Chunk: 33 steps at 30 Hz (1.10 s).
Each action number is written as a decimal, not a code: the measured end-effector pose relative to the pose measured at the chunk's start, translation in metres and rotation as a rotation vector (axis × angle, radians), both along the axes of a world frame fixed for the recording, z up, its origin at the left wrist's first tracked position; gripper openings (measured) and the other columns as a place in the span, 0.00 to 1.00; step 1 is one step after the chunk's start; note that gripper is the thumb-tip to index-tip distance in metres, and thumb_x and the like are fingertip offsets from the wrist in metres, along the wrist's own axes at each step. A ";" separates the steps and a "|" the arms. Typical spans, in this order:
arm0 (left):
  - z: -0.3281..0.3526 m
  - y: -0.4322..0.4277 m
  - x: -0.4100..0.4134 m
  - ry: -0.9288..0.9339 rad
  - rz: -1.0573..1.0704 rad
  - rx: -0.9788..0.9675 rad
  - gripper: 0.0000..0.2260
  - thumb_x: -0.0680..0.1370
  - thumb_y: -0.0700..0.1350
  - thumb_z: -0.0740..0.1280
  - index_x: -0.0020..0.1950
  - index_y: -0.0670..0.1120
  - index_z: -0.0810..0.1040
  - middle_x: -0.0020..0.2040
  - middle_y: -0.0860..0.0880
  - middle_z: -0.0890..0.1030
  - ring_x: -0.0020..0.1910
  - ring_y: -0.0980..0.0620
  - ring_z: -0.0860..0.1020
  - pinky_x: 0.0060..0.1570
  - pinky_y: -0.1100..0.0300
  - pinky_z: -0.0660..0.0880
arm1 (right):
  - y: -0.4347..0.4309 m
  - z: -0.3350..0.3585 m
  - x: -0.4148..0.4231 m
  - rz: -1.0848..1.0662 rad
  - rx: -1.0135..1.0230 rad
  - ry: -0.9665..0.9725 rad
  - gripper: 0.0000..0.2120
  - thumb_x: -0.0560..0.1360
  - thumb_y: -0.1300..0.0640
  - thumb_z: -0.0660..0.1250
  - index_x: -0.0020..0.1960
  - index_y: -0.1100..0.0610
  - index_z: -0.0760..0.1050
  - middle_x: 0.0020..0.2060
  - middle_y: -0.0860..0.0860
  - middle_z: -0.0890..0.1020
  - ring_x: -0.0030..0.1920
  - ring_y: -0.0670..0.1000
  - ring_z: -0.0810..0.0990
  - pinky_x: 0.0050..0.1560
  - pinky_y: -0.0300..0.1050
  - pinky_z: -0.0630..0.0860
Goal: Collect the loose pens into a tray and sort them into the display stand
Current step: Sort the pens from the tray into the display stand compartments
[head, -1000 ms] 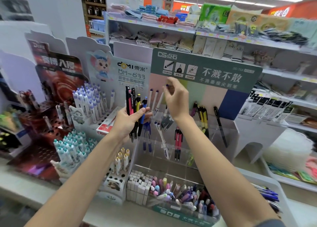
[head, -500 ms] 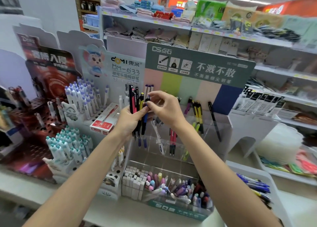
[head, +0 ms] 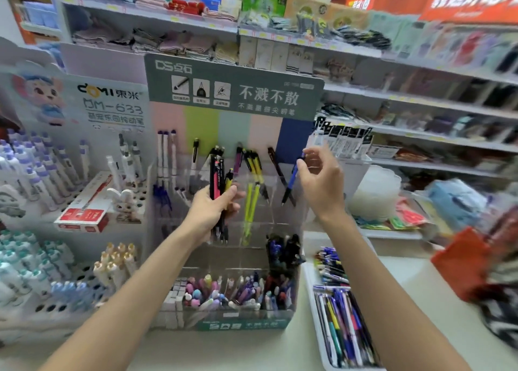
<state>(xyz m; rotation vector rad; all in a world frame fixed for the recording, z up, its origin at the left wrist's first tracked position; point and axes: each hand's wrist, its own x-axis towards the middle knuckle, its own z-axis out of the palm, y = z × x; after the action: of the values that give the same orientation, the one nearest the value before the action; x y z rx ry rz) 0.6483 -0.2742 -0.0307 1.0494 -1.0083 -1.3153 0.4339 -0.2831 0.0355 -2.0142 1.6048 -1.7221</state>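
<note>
Behind the hands [head: 213, 208], display stand [head: 235, 255] compartments blurred, partly hidden.

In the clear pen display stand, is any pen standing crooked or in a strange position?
Yes. In the upper row of the display stand, a dark pen leans diagonally, while the yellow pens beside it hang nearly straight. The blue pen also tilts, but the right hand holds its top. The left hand grips a bundle of pens.
</note>
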 end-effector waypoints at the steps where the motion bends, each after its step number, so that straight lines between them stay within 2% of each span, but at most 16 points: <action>1: -0.002 0.001 -0.004 -0.009 -0.021 -0.007 0.11 0.81 0.46 0.66 0.57 0.40 0.78 0.51 0.44 0.86 0.33 0.53 0.79 0.31 0.61 0.77 | 0.002 -0.006 -0.003 -0.025 -0.003 0.052 0.07 0.75 0.65 0.70 0.52 0.60 0.77 0.41 0.48 0.78 0.39 0.44 0.76 0.43 0.25 0.69; 4: -0.007 0.003 -0.010 -0.030 -0.060 -0.015 0.13 0.81 0.48 0.65 0.59 0.40 0.78 0.50 0.44 0.86 0.30 0.55 0.76 0.33 0.62 0.77 | 0.004 -0.026 -0.004 -0.022 0.077 0.202 0.06 0.76 0.65 0.69 0.52 0.61 0.77 0.43 0.53 0.80 0.43 0.51 0.78 0.44 0.32 0.67; 7: -0.009 0.004 -0.014 -0.009 -0.079 -0.008 0.11 0.82 0.46 0.64 0.59 0.40 0.78 0.51 0.43 0.86 0.32 0.55 0.78 0.38 0.60 0.80 | 0.003 -0.045 0.004 -0.029 0.223 0.321 0.06 0.77 0.63 0.68 0.53 0.60 0.76 0.46 0.56 0.82 0.47 0.57 0.80 0.47 0.48 0.76; 8: -0.010 0.004 -0.014 0.015 -0.083 -0.002 0.10 0.82 0.44 0.64 0.59 0.40 0.78 0.51 0.42 0.85 0.33 0.55 0.79 0.40 0.59 0.81 | 0.003 -0.049 0.007 -0.031 0.272 0.337 0.06 0.77 0.63 0.68 0.54 0.60 0.76 0.47 0.57 0.82 0.48 0.58 0.80 0.48 0.50 0.77; 11: -0.012 0.008 -0.013 0.068 -0.109 -0.005 0.09 0.82 0.41 0.63 0.58 0.39 0.79 0.50 0.42 0.85 0.41 0.51 0.83 0.43 0.58 0.82 | 0.004 -0.057 0.011 -0.028 0.393 0.373 0.09 0.80 0.61 0.64 0.59 0.60 0.75 0.51 0.58 0.83 0.53 0.59 0.79 0.51 0.49 0.76; 13: -0.012 0.010 -0.009 0.058 -0.116 -0.018 0.08 0.82 0.41 0.64 0.57 0.39 0.80 0.47 0.43 0.84 0.44 0.49 0.83 0.44 0.57 0.82 | 0.005 -0.059 0.011 -0.024 0.330 0.367 0.12 0.80 0.62 0.62 0.62 0.59 0.77 0.53 0.57 0.83 0.53 0.57 0.81 0.53 0.47 0.76; 16: -0.012 0.010 -0.006 0.056 -0.121 -0.024 0.08 0.81 0.41 0.65 0.55 0.40 0.81 0.41 0.47 0.83 0.43 0.49 0.83 0.47 0.56 0.82 | 0.004 -0.049 0.014 0.006 0.174 0.307 0.12 0.79 0.64 0.64 0.61 0.60 0.79 0.52 0.54 0.83 0.50 0.53 0.81 0.52 0.38 0.75; 18: -0.010 0.010 -0.007 0.059 -0.119 -0.025 0.07 0.81 0.41 0.65 0.54 0.40 0.81 0.40 0.49 0.84 0.43 0.49 0.83 0.49 0.54 0.82 | 0.004 -0.035 0.024 0.128 0.227 0.157 0.12 0.78 0.61 0.67 0.61 0.58 0.80 0.49 0.51 0.84 0.47 0.47 0.80 0.49 0.30 0.73; 21: -0.006 0.010 -0.012 0.039 -0.140 -0.039 0.07 0.81 0.41 0.65 0.54 0.41 0.81 0.43 0.46 0.85 0.45 0.47 0.84 0.50 0.52 0.82 | 0.003 -0.022 0.045 0.336 0.364 -0.002 0.15 0.76 0.59 0.71 0.62 0.57 0.80 0.47 0.47 0.84 0.47 0.44 0.82 0.50 0.32 0.76; 23: -0.003 0.009 -0.015 0.025 -0.155 -0.053 0.07 0.81 0.41 0.65 0.55 0.41 0.81 0.46 0.44 0.85 0.47 0.45 0.84 0.51 0.50 0.82 | 0.001 -0.019 0.055 0.419 0.394 -0.087 0.11 0.76 0.62 0.71 0.58 0.58 0.82 0.47 0.49 0.85 0.47 0.43 0.83 0.50 0.36 0.78; 25: 0.000 0.007 -0.015 0.036 -0.163 -0.059 0.08 0.81 0.41 0.65 0.57 0.40 0.80 0.50 0.42 0.85 0.49 0.44 0.85 0.52 0.50 0.82 | -0.003 -0.009 0.055 0.421 0.342 -0.176 0.08 0.76 0.64 0.71 0.53 0.59 0.83 0.45 0.50 0.86 0.45 0.44 0.83 0.49 0.38 0.79; 29: 0.004 0.002 -0.003 0.064 -0.127 -0.047 0.11 0.81 0.43 0.65 0.62 0.40 0.78 0.53 0.42 0.85 0.51 0.43 0.85 0.50 0.52 0.83 | -0.021 0.024 0.036 0.186 0.066 -0.246 0.07 0.77 0.62 0.69 0.55 0.58 0.81 0.45 0.49 0.84 0.46 0.46 0.83 0.50 0.41 0.80; 31: 0.005 0.000 0.003 0.046 -0.101 -0.040 0.11 0.82 0.44 0.64 0.62 0.42 0.78 0.50 0.44 0.86 0.48 0.46 0.85 0.44 0.57 0.83 | -0.031 0.037 0.029 0.086 -0.062 -0.213 0.07 0.78 0.62 0.68 0.55 0.58 0.80 0.46 0.49 0.84 0.45 0.46 0.83 0.50 0.42 0.81; 33: 0.008 -0.002 0.005 -0.002 -0.073 -0.046 0.11 0.82 0.46 0.63 0.60 0.42 0.79 0.46 0.46 0.86 0.39 0.51 0.84 0.36 0.63 0.79 | -0.038 0.040 0.031 0.045 -0.135 -0.146 0.08 0.78 0.62 0.68 0.55 0.60 0.80 0.47 0.51 0.84 0.45 0.46 0.82 0.50 0.41 0.80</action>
<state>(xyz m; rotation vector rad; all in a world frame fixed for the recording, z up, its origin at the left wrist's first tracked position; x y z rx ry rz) 0.6534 -0.2757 -0.0222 0.9872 -1.0819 -1.3438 0.4646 -0.3211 0.0751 -1.9109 1.4241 -1.9595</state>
